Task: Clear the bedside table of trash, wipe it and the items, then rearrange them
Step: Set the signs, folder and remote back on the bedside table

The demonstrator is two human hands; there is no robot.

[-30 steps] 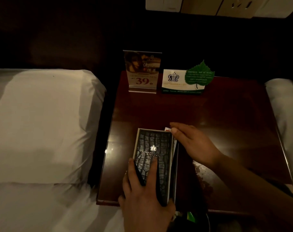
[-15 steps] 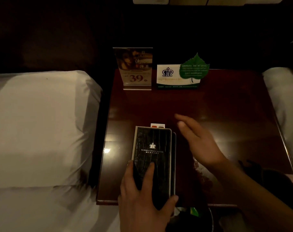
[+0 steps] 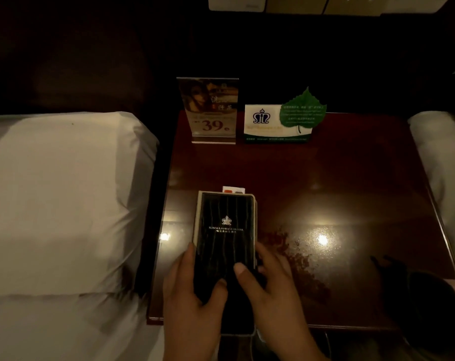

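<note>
A black hotel folder (image 3: 225,230) with a crown logo lies at the front left of the dark red bedside table (image 3: 338,194). A white card edge (image 3: 233,189) sticks out from under its far end. My left hand (image 3: 192,290) grips the folder's near left edge, thumb on the cover. My right hand (image 3: 269,285) holds its near right edge, thumb pressed on the cover. At the table's back stand an acrylic price sign (image 3: 212,110) reading 39 and a white tent card (image 3: 276,123) with a green leaf.
A white pillow (image 3: 57,199) and bed lie left of the table, another pillow (image 3: 442,162) to the right. Wall switch panels (image 3: 237,2) sit above. A dark shape (image 3: 414,295) lies at the table's front right corner.
My right hand has come back from hovering over the table and taken hold of the folder's near right edge. The view has shifted slightly downward.
</note>
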